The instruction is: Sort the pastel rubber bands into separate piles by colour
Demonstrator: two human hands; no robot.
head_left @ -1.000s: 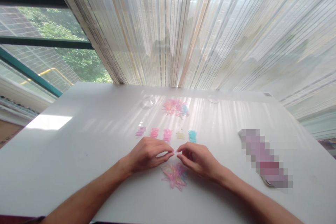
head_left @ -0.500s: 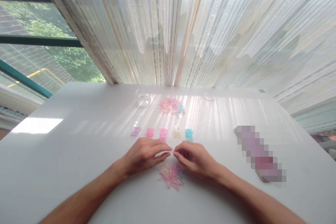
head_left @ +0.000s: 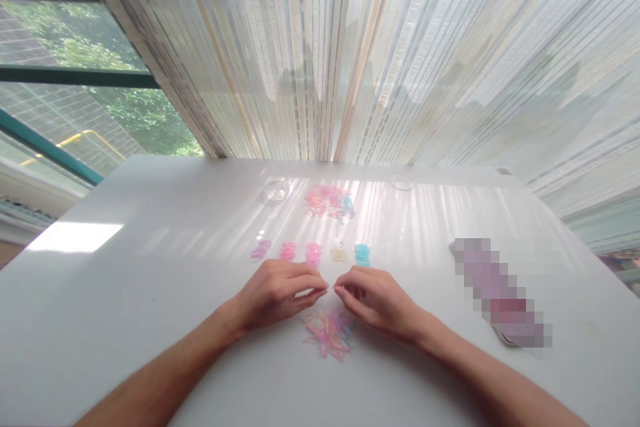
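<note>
My left hand and my right hand face each other over the table, thumbs and index fingers pinched. A narrow gap separates the fingertips. Whatever they pinch is too small to make out. Just below lies a loose pile of thin translucent pastel strips. Beyond my fingers runs a row of small colour groups: purple pieces, pink pieces, brighter pink pieces, pale yellow pieces and blue pieces. Farther back is a mixed heap of similar pieces, mostly pink with some blue.
A clear round container stands at the back left of the white table. A clear disc lies at the back right. To the right is a pixelated long object. A striped curtain hangs behind the table.
A thin, pale piece showed between my fingertips before; now it does not show there and the fingertips are slightly farther apart. The view has shifted a little.
</note>
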